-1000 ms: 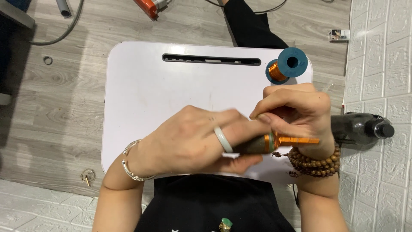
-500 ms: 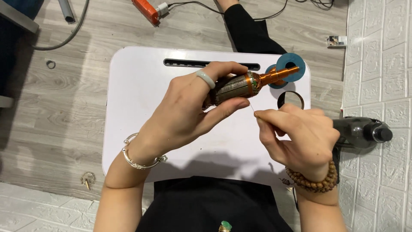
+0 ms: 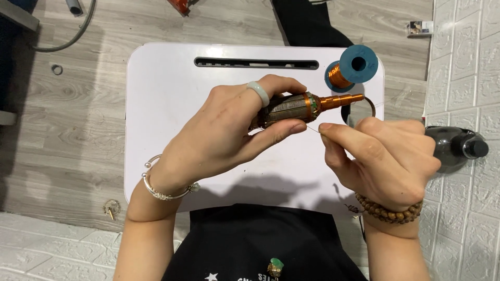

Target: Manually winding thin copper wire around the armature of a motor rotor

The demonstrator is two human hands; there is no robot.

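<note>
My left hand [image 3: 229, 130] still grips the rotor [image 3: 291, 109], now level; my right hand [image 3: 383, 156] has risen, pinching the wire [image 3: 311, 128]. A spool [image 3: 351, 67] and bottle [image 3: 453, 148] sit beyond on my right.

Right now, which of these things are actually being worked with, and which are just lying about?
In use: motor armature in left hand; thin wire pinched by right hand; copper wire spool.

Lying about: dark bottle, metal ring, grey hose, small box.
</note>
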